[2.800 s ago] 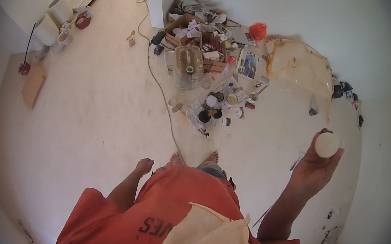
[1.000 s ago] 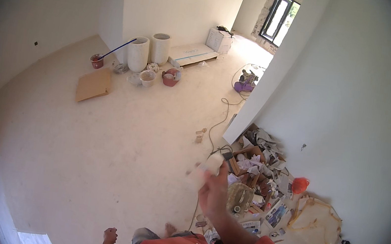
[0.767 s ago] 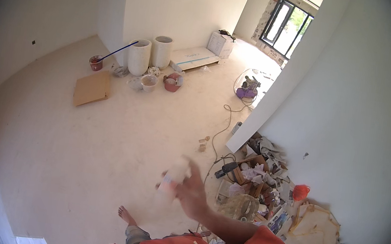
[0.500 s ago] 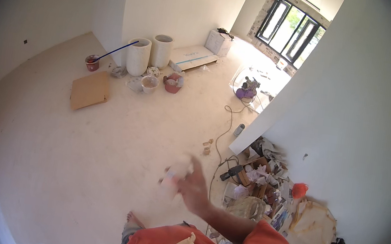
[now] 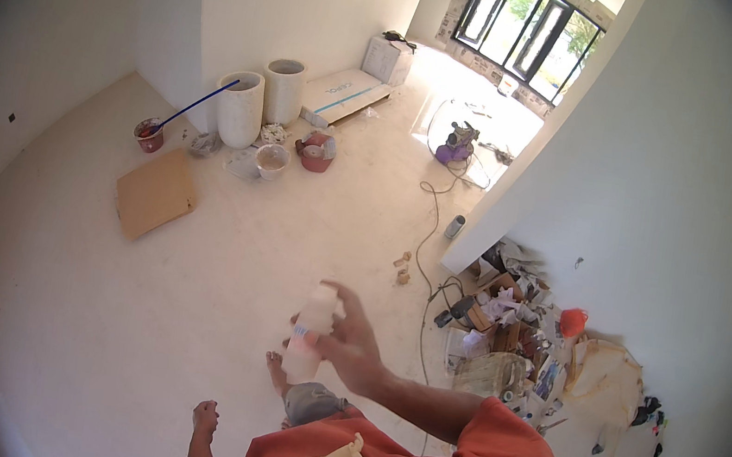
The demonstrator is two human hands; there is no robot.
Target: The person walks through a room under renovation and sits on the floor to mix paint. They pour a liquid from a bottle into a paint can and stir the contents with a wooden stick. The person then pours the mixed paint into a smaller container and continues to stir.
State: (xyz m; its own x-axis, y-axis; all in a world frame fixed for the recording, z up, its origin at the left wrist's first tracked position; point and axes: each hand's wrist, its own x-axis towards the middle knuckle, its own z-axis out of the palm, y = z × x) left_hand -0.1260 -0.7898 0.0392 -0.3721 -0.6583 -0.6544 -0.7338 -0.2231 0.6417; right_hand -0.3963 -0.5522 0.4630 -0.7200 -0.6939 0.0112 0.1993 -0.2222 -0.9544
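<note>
My right hand [image 5: 352, 346] is raised in front of me and grips a small white plastic bottle [image 5: 311, 328] upright, fingers wrapped around its right side. The bottle has a pale cap and a bit of blue on its label. Down at the lower edge, my left hand [image 5: 204, 415] hangs beside my orange shirt; it is small in view and whether it is closed or holds anything is unclear. One bare foot [image 5: 276, 371] shows just under the bottle on the pale floor.
A heap of boxes, papers and an orange cap [image 5: 572, 321] lies by the white wall corner on the right. A cable [image 5: 426, 237] runs toward a purple machine [image 5: 455, 148]. Two white cylinders [image 5: 262, 102], buckets and a cardboard sheet [image 5: 154, 193] stand far left.
My view has swung from the clutter by the wall toward the open room. My right hand with the bottle came from my right side to the front and lowered slightly; I have stepped forward.
</note>
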